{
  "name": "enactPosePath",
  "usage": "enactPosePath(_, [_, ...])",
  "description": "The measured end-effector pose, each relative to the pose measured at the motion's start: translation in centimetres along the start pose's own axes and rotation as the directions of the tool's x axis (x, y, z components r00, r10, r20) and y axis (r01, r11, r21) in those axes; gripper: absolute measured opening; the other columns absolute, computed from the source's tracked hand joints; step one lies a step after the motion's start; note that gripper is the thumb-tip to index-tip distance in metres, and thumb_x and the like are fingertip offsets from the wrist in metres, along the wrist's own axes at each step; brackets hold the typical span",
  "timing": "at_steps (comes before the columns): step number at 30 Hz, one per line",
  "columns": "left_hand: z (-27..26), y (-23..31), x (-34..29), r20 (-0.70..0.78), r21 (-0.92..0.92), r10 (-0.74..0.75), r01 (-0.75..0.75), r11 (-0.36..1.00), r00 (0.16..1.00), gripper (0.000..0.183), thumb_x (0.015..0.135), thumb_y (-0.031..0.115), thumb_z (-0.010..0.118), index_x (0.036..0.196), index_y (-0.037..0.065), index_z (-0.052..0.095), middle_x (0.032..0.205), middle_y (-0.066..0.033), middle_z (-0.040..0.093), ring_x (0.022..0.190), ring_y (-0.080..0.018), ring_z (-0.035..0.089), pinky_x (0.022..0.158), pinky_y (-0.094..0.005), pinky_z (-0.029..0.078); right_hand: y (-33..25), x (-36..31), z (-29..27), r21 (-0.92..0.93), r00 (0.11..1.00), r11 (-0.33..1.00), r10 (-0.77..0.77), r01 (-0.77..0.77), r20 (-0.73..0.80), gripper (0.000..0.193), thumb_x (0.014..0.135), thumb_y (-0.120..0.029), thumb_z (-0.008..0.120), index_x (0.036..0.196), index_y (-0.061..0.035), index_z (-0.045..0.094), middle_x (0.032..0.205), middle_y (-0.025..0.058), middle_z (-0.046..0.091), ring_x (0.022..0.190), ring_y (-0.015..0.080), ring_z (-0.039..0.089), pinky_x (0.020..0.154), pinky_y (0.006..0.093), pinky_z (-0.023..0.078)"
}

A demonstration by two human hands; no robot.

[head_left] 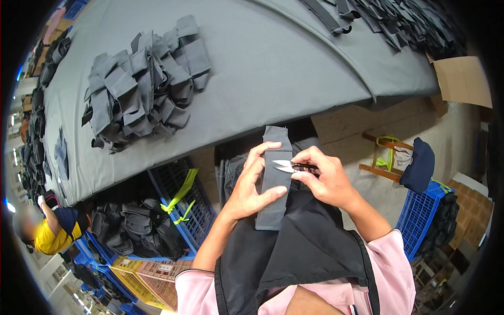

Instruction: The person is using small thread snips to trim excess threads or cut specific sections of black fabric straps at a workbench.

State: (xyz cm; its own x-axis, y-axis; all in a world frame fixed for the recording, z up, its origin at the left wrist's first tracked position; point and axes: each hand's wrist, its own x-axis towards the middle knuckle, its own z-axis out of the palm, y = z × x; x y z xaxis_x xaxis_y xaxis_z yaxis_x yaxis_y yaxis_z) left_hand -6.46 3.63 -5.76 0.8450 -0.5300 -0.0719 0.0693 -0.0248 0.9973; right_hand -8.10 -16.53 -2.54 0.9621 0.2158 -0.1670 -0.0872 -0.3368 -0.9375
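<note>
A long strip of dark grey fabric (274,202) lies upright over my lap, which a black apron covers. My left hand (251,184) grips it, fingers on its upper left edge and thumb across its front. Small thread snips (304,168) with bright pointed blades are in my right hand (328,178), closed around the dark handle. The two blade tips stand slightly apart over the strip's right half. Whether the tips touch the cloth, I cannot tell. More dark cloth lies behind the strip on my lap.
Before me stretches a table (252,68) under grey cloth, bearing a heap of grey fabric pieces (142,84) and dark strips (404,21). Blue crates (420,215) stand at both sides. A wooden stool (380,157) is at right, a person in yellow (52,231) at far left.
</note>
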Motion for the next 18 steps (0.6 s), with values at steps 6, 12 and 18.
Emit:
enactPosePath(6, [0.4, -0.4, -0.1, -0.264, -0.246, -0.224, 0.159, 0.956, 0.938, 0.031, 0.096, 0.026, 0.048, 0.094, -0.003, 0.058, 0.128, -0.0151, 0.048, 0.117, -0.0217, 0.042, 0.099, -0.0349, 0.033, 0.7, 0.8, 0.5, 0.275, 0.996, 0.961, 0.040, -0.017, -0.079, 0.018, 0.084, 0.002, 0.058, 0.101, 0.0034, 0.052, 0.090, 0.0084, 0.063, 0.084, 0.0123, 0.062, 0.074, 0.0251, 0.049])
enactPosePath(12, [0.0, -0.2, 1.5, -0.290, -0.075, -0.071, 0.052, 0.996, 0.954, 0.046, 0.077, 0.032, 0.070, 0.101, -0.004, 0.058, 0.130, -0.0101, 0.039, 0.110, -0.0174, 0.046, 0.093, -0.0314, 0.038, 1.5, 0.5, 1.5, 0.511, 0.958, 0.845, 0.257, -0.158, -0.130, 0.026, 0.083, -0.001, 0.063, 0.106, 0.0000, 0.052, 0.094, 0.0062, 0.060, 0.080, 0.0076, 0.054, 0.070, 0.0231, 0.048])
enactPosePath(18, [-1.8, -0.9, 4.7, -0.496, 0.011, -0.050, 0.064, 0.998, 0.867, 0.030, 0.085, 0.017, 0.064, 0.074, -0.001, 0.043, 0.115, -0.0048, 0.050, 0.070, -0.0073, 0.035, 0.062, -0.0216, 0.034, -0.9, -2.0, 1.0, -0.190, 0.887, 0.881, -0.454, 0.434, -0.082, 0.044, 0.054, 0.006, 0.068, 0.096, -0.0033, 0.064, 0.067, 0.0062, 0.058, 0.049, 0.0198, 0.052, 0.047, 0.0292, 0.044])
